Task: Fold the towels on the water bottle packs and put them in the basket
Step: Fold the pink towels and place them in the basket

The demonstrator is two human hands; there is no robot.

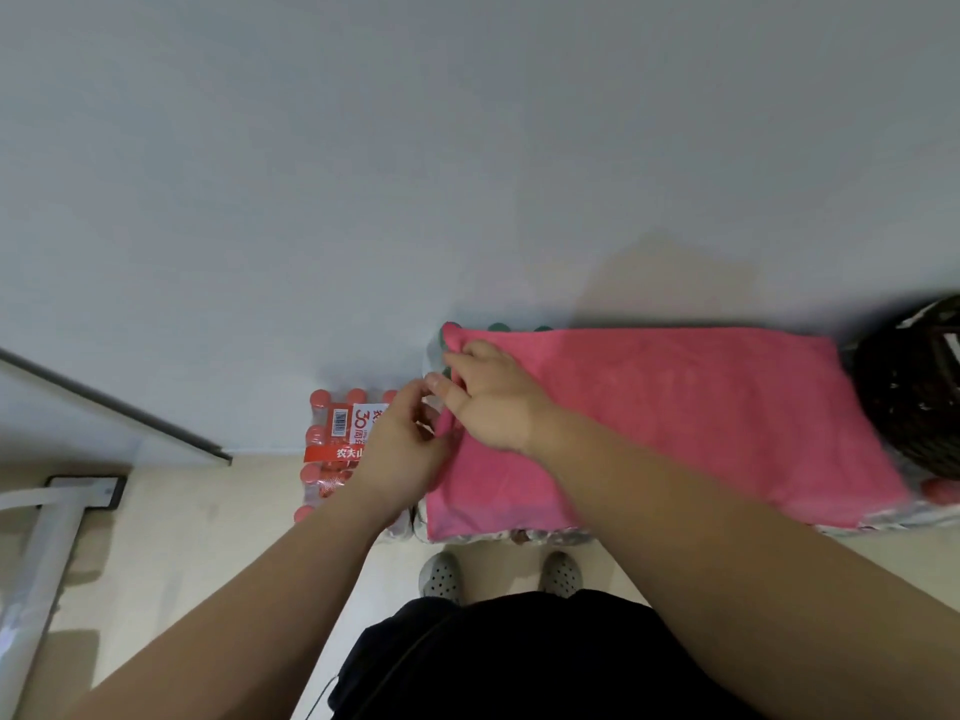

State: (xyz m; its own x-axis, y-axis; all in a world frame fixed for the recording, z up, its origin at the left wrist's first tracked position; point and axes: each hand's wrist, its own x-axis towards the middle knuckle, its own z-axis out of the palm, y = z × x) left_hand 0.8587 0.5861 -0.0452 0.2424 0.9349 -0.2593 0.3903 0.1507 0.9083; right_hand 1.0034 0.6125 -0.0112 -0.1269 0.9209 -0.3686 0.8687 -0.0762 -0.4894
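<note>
Against the plain grey wall (363, 174), a pink terry-cloth towel (675, 418) lay spread flat over the shrink-wrapped water bottle packs (893, 516), covering nearly all of their tops. Both of the person's hands were at its left end. The right hand (488, 402) reached across from the right, its forearm passing over the towel's near left part, with its fingers curled onto the cloth just below the far left corner. The left hand (400, 444) sat just beside it, at the towel's left edge. Its fingertips seemed to pinch a small fold of pink cloth there, though blur kept me from being sure of the grip. The two hands were almost touching. The rest of the towel stretched away to their right, unfolded.

I counted one towel and one dark woven basket (914, 397), which stood at the towel's right end, touching it and cut off by the picture's edge. I could not count the covered packs; a few green bottle caps (497, 327) peeked out at the far left corner. One uncovered pack of red-capped bottles (335, 449) stood lower, just left of the hands. Two grey perforated clogs (441, 576) stood on the pale floor (208, 537) below the towel.
</note>
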